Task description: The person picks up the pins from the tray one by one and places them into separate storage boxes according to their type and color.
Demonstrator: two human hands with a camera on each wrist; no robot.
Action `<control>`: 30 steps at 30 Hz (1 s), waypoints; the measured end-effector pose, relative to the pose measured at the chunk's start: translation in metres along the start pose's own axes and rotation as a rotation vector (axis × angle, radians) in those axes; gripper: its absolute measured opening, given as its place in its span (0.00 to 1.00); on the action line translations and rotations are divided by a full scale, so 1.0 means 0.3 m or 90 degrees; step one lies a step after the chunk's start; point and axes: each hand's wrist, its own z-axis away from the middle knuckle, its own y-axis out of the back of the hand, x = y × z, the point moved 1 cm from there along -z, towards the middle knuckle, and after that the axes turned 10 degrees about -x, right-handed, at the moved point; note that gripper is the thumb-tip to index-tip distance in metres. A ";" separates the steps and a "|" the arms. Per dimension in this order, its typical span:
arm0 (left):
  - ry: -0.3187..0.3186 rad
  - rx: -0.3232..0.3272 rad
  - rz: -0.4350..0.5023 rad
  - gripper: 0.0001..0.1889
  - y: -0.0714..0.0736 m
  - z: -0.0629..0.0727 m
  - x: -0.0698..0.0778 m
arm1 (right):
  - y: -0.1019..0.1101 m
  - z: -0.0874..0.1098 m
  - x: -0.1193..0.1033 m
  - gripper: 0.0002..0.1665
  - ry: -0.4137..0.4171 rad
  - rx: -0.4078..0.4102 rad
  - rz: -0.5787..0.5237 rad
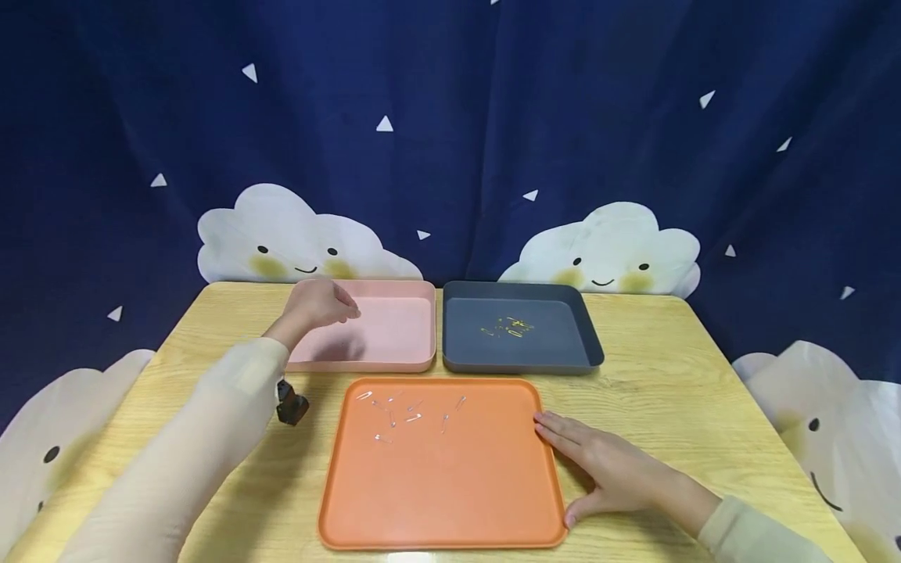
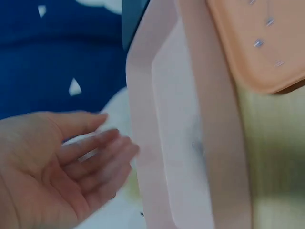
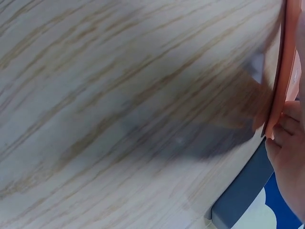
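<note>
My left hand (image 1: 323,303) hovers over the left part of the pink tray (image 1: 380,366). In the left wrist view its fingers (image 2: 102,160) are loosely bent, the thumb tip stands apart from them, and no object shows between them. Several silver safety pins (image 1: 414,417) lie scattered over the far part of the orange tray (image 1: 450,500). My right hand (image 1: 612,465) rests against the right rim of that tray, fingers extended along the edge and thumb near the front corner.
Beside the pink tray stands a dark grey tray (image 1: 521,367) holding several gold-coloured pins (image 1: 517,327). All three trays sit on a wooden table (image 1: 655,375). Behind it hangs a blue curtain (image 1: 450,141) with clouds. A black device (image 1: 292,405) is strapped under the left wrist.
</note>
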 end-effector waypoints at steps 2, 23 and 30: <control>-0.068 0.018 0.010 0.12 -0.029 0.032 0.023 | -0.002 0.004 -0.001 0.67 -0.001 0.003 0.001; -0.468 -0.045 -0.173 0.05 -0.397 0.281 0.025 | -0.002 0.003 0.000 0.66 0.001 0.012 -0.009; -0.524 0.016 -0.361 0.06 -0.435 0.305 0.051 | -0.005 0.005 -0.002 0.66 0.005 0.020 -0.003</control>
